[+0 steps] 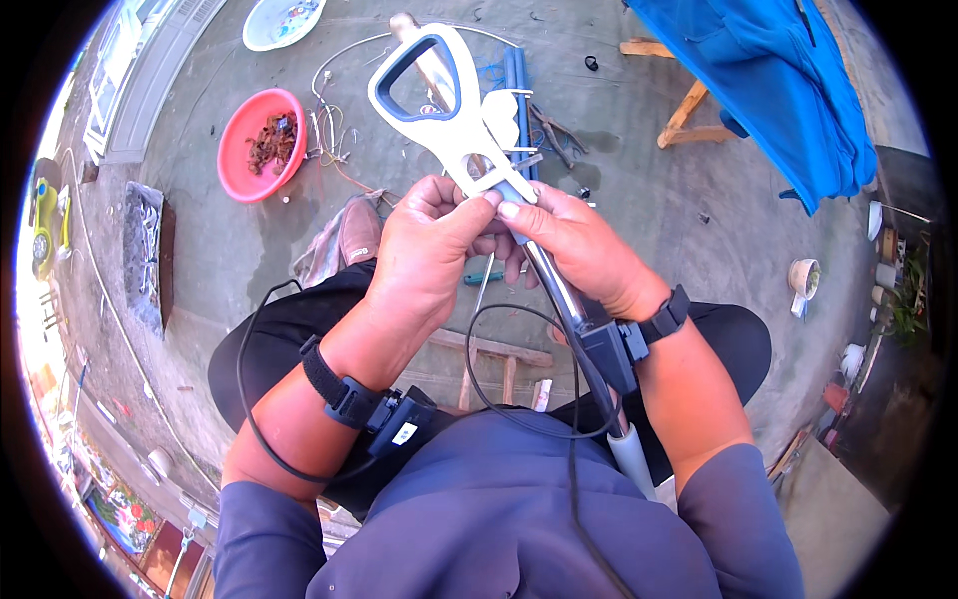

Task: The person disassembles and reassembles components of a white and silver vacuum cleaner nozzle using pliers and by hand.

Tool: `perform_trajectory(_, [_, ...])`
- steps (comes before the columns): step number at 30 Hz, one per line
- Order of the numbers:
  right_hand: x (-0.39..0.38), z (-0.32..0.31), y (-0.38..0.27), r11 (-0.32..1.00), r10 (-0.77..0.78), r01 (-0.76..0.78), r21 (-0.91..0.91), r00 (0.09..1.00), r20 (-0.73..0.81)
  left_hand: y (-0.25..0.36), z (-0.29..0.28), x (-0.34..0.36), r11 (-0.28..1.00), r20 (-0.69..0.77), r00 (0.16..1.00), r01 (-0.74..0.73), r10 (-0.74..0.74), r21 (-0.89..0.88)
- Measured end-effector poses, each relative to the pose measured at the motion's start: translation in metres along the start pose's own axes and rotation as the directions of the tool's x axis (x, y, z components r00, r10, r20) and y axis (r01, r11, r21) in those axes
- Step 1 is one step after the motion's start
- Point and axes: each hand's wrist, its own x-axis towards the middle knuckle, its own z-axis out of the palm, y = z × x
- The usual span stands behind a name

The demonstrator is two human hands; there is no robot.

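Note:
A white and dark blue loop handle (pixel 457 85) on a long metal pole (pixel 555 284) slants across my lap, its lower end beside my right thigh. My left hand (pixel 424 240) is closed at the base of the loop, thumb and fingers pressed against it. Opposite it, my right hand (pixel 589 245) grips the pole just below the handle, thumb on top. The two thumbs nearly meet. Below the left fingers shows a thin metal rod (pixel 485 282); whether it is held is hidden. A small teal piece (pixel 484 279) lies behind it.
A pink basin (pixel 224 150) of brown scraps stands ahead left, with a white basin (pixel 257 28) farther off. Wires (pixel 329 135) and pliers-like tools (pixel 555 135) lie on the ground ahead. A blue cloth (pixel 768 90) hangs over a wooden frame (pixel 689 110) at right.

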Motion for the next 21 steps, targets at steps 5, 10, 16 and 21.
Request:
perform_trajectory(5, [-0.003, -0.015, 0.001, 1.0, 0.011, -0.011, 0.004, 0.999, -0.031, 0.005, -0.004, -0.003, 0.999, -0.121, 0.993, 0.003, -0.007, -0.038])
perform_trajectory(10, [0.033, -0.085, 0.05, 0.984, 0.164, -0.143, 0.104, 0.958, -0.234, 0.011, -0.017, -0.003, 0.997, -0.108, 0.993, -0.05, 0.042, -0.067])
perform_trajectory(16, [0.08, -0.13, 0.186, 0.878, 0.329, -0.448, -0.17, 0.821, -0.466, 0.016, -0.027, -0.009, 0.996, -0.186, 0.981, -0.059, 0.046, -0.063])
perform_trajectory(21, [0.096, -0.113, 0.252, 0.602, 0.053, -0.454, -0.657, 0.844, -0.534, 0.014, -0.034, -0.002, 0.996, -0.271, 0.963, -0.035, 0.012, -0.083])
